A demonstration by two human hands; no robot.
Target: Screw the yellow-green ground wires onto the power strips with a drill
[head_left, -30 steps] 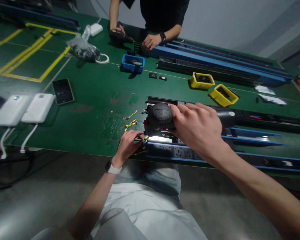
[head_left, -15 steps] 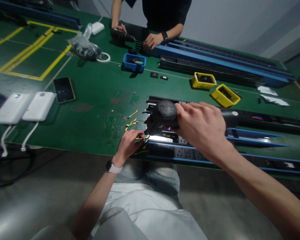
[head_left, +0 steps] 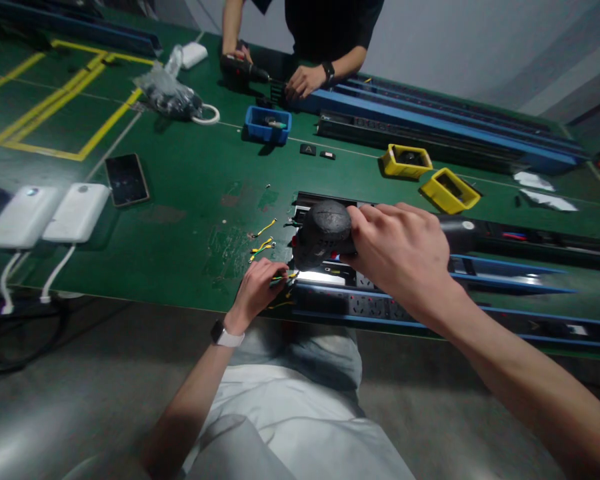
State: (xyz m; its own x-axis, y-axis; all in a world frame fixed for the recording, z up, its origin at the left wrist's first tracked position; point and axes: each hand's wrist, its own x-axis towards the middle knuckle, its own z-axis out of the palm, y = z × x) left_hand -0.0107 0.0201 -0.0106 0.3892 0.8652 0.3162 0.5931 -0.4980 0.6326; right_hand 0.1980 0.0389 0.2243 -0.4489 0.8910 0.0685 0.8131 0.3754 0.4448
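My right hand (head_left: pixel 403 247) is wrapped round a black cordless power drill (head_left: pixel 323 230), held over the left ends of the socket strips. Its tip reaches down near the end of a strip, where a bright patch of light falls. My left hand (head_left: pixel 260 287) pinches a yellow-green wire (head_left: pixel 281 277) whose end lies close to the drill tip. Whether the tip touches the wire end I cannot tell. More short yellow-green wires (head_left: pixel 263 248) lie loose on the green table just beyond my left hand. A blue-edged strip with sockets (head_left: pixel 375 305) runs along the table's front edge.
Across the table a person's hand (head_left: pixel 305 81) rests by blue strips (head_left: pixel 405 113), the other on a second drill (head_left: pixel 243 67). A blue bin (head_left: pixel 269 125) and yellow bins (head_left: pixel 407 161) stand mid-table. A phone (head_left: pixel 127 179) and white power banks (head_left: pixel 77 213) lie left.
Both hands and the drill stay almost where they were. The whole view has shifted very slightly; nothing is taken hold of or let go.
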